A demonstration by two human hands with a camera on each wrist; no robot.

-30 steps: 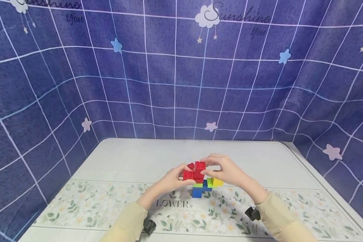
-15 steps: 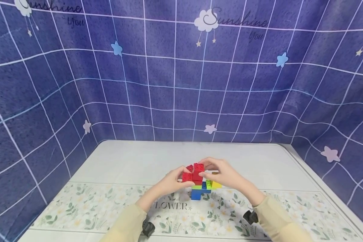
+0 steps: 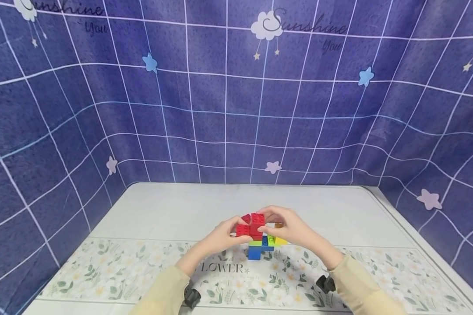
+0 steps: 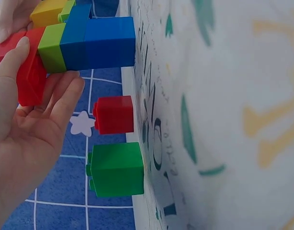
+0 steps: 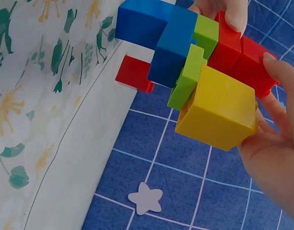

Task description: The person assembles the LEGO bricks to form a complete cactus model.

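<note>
A built-up brick model stands in the middle of the table, with a blue brick (image 3: 254, 252) at its foot. Higher up come another blue brick (image 4: 75, 38), lime bricks (image 5: 187, 79), a yellow brick (image 5: 219, 105) and red bricks. My left hand (image 3: 223, 236) grips a red brick (image 4: 32, 72) of the model from the left, thumb along its side. My right hand (image 3: 289, 223) pinches the topmost red brick (image 3: 258, 221) from the right, thumb on the near face. Partly covered by the hands are the joints between the red bricks.
A loose red brick (image 4: 114, 115) and a green brick (image 4: 118, 169) stand on the table in the left wrist view. The white table (image 3: 173, 205) bears a flowered strip (image 3: 118, 271). Behind it hangs a blue checked curtain (image 3: 205, 122).
</note>
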